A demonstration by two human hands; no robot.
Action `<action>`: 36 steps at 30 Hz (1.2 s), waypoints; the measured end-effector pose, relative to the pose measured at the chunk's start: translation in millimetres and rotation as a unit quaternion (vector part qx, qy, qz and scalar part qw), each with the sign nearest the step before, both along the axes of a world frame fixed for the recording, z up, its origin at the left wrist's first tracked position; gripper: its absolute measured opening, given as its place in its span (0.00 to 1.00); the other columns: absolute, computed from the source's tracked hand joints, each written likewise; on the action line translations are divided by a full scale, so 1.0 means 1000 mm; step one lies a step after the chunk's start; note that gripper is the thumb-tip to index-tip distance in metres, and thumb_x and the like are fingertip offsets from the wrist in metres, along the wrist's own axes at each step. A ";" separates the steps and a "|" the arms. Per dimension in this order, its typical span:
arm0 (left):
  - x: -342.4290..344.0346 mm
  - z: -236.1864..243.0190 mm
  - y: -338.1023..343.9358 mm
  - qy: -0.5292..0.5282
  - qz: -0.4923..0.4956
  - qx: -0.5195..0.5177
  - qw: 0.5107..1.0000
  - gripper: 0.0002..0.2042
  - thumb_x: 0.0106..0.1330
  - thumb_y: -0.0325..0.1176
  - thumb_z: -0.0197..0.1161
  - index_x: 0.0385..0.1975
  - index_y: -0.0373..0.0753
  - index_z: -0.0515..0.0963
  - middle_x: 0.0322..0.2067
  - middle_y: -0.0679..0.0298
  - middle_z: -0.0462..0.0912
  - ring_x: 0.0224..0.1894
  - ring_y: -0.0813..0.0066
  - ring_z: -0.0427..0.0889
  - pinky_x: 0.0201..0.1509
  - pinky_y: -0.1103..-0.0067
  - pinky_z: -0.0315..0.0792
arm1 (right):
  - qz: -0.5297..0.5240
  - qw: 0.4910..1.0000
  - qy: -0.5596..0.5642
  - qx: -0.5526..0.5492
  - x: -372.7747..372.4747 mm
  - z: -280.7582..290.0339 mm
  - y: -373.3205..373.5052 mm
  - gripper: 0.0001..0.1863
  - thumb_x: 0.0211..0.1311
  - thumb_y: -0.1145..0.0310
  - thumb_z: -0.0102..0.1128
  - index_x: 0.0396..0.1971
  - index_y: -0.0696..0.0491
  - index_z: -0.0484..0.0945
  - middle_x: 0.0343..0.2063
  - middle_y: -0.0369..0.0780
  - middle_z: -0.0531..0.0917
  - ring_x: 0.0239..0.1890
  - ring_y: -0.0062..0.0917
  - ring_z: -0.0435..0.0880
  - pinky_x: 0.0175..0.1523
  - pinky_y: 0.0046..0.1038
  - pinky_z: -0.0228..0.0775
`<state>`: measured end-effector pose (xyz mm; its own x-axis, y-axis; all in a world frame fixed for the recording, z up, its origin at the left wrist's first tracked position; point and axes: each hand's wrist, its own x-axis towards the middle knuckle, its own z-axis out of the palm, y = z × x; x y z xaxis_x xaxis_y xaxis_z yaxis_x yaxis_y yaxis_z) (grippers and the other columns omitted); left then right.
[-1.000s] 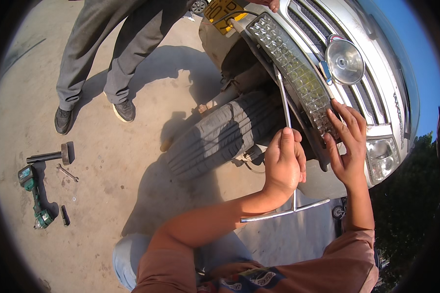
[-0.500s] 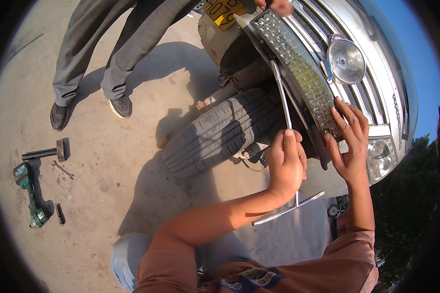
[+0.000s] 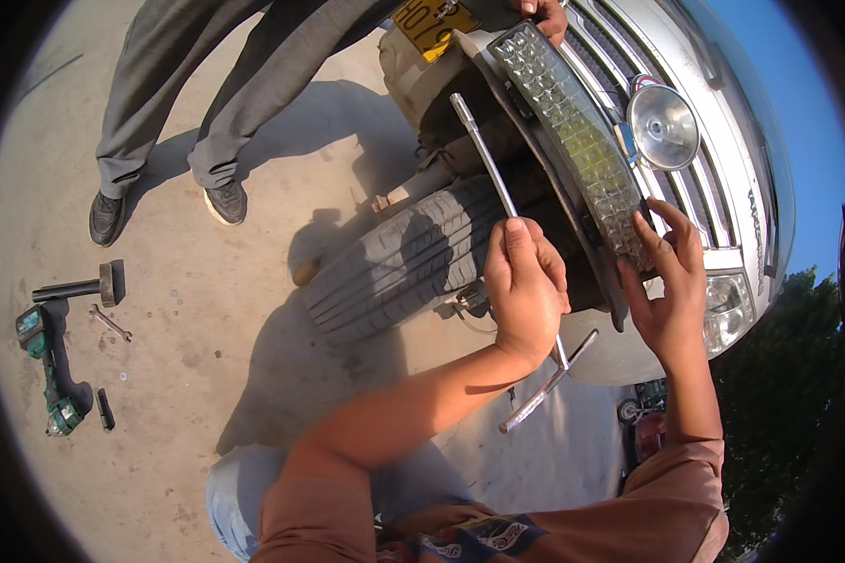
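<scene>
My left hand [image 3: 526, 281] is closed round the shaft of a metal T-handle socket wrench [image 3: 484, 150]. Its socket end points up and left over the wheel opening, apart from any fastener I can see; the crossbar sticks out below my wrist. With thumb and fingers, my right hand [image 3: 665, 281] grips the near end of a long clear faceted light bar [image 3: 573, 131], which lies along the front of a silver vehicle [image 3: 737, 197]. A co-worker's hand [image 3: 546, 19] is at the bar's far end. Beneath the bar runs a dark curved strip [image 3: 559, 174].
A tyre [image 3: 404, 263] lies under the vehicle's front. A round lamp [image 3: 664, 127] is mounted on the grille. At left on the concrete are a hammer [image 3: 106, 283], a small spanner [image 3: 111, 323], a green power tool [image 3: 49, 371] and a black cylindrical piece [image 3: 105, 409]. A person in grey trousers [image 3: 272, 94] stands beyond.
My left hand has drawn the wrench back from the strip under the light bar and swung its socket end left. My right hand stays on the bar. The co-worker's hand shows more.
</scene>
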<state>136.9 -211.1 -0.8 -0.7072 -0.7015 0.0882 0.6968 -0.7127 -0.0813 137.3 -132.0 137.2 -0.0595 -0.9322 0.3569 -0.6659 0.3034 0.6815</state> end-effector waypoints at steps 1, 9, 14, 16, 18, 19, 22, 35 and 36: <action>0.002 0.001 -0.006 0.007 -0.008 0.001 1.000 0.18 0.75 0.46 0.37 0.31 0.39 0.64 0.10 0.67 0.65 0.07 0.83 0.59 0.08 0.86 0.56 | -0.014 0.997 -0.070 -0.030 0.002 -0.002 -0.002 0.27 0.43 0.80 0.67 0.49 0.58 0.76 0.53 0.45 0.73 0.40 0.32 0.72 0.43 0.33 0.69; 0.006 0.016 -0.015 0.027 0.013 0.002 1.000 0.16 0.75 0.42 0.38 0.29 0.39 0.63 0.11 0.68 0.64 0.09 0.84 0.60 0.10 0.86 0.56 | -0.046 0.966 -0.235 0.094 0.039 0.007 -0.001 0.48 0.32 0.49 0.78 0.55 0.60 0.70 0.57 0.49 0.70 0.60 0.45 0.68 0.61 0.41 0.61; -0.005 0.027 -0.002 0.044 0.025 0.039 0.998 0.14 0.75 0.39 0.41 0.27 0.39 0.63 0.14 0.69 0.64 0.14 0.84 0.63 0.18 0.86 0.60 | -0.046 0.961 -0.154 0.225 0.035 -0.015 0.002 0.53 0.34 0.50 0.78 0.61 0.56 0.62 0.53 0.49 0.70 0.57 0.43 0.69 0.61 0.43 0.61; -0.010 0.030 0.003 0.057 0.042 0.031 0.997 0.14 0.75 0.39 0.42 0.27 0.39 0.62 0.15 0.70 0.64 0.14 0.84 0.64 0.19 0.86 0.60 | -0.021 0.960 -0.212 0.180 0.020 -0.022 0.007 0.47 0.43 0.53 0.74 0.62 0.57 0.61 0.50 0.48 0.72 0.50 0.37 0.74 0.54 0.36 0.68; -0.012 0.024 -0.002 0.013 0.115 -0.071 0.991 0.16 0.73 0.40 0.45 0.25 0.37 0.67 0.18 0.67 0.67 0.20 0.80 0.68 0.25 0.82 0.64 | 0.015 0.958 -0.263 0.114 0.000 -0.031 0.017 0.41 0.52 0.57 0.70 0.61 0.58 0.61 0.46 0.47 0.75 0.44 0.32 0.78 0.46 0.29 0.72; -0.015 0.025 -0.008 -0.018 0.168 -0.124 0.978 0.16 0.73 0.38 0.46 0.23 0.37 0.67 0.17 0.65 0.67 0.20 0.78 0.69 0.25 0.80 0.64 | 0.035 0.957 -0.280 0.072 -0.011 -0.031 0.029 0.37 0.55 0.59 0.67 0.61 0.59 0.61 0.43 0.47 0.76 0.40 0.29 0.79 0.42 0.26 0.72; -0.036 0.011 -0.039 -0.120 0.351 -0.214 0.904 0.16 0.71 0.35 0.47 0.21 0.35 0.73 0.22 0.60 0.73 0.26 0.64 0.73 0.33 0.73 0.67 | 0.065 0.955 -0.287 -0.037 -0.014 -0.025 0.025 0.24 0.69 0.64 0.49 0.58 0.62 0.65 0.31 0.43 0.79 0.32 0.21 0.78 0.38 0.21 0.71; -0.077 -0.013 -0.146 -0.113 0.375 -0.327 0.860 0.17 0.58 0.23 0.59 0.44 0.33 0.61 0.49 0.50 0.76 0.56 0.66 0.73 0.64 0.73 0.62 | 0.200 0.874 -0.430 -0.103 -0.036 -0.035 0.034 0.25 0.73 0.63 0.37 0.62 0.64 0.58 0.36 0.49 0.78 0.20 0.14 0.70 0.54 0.39 0.72; -0.080 -0.014 -0.146 -0.113 0.372 -0.331 0.860 0.17 0.57 0.23 0.59 0.44 0.33 0.61 0.49 0.50 0.76 0.56 0.65 0.73 0.63 0.73 0.62 | 0.196 0.873 -0.434 -0.107 -0.035 -0.034 0.035 0.25 0.73 0.63 0.37 0.62 0.64 0.58 0.36 0.49 0.78 0.21 0.14 0.70 0.55 0.40 0.72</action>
<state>56.9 -357.1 -14.3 -0.1364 -0.8165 0.5609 0.9245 0.0985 0.3683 101.8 -97.4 102.8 -0.0850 -0.8596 0.5038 -0.9843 -0.0059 -0.1762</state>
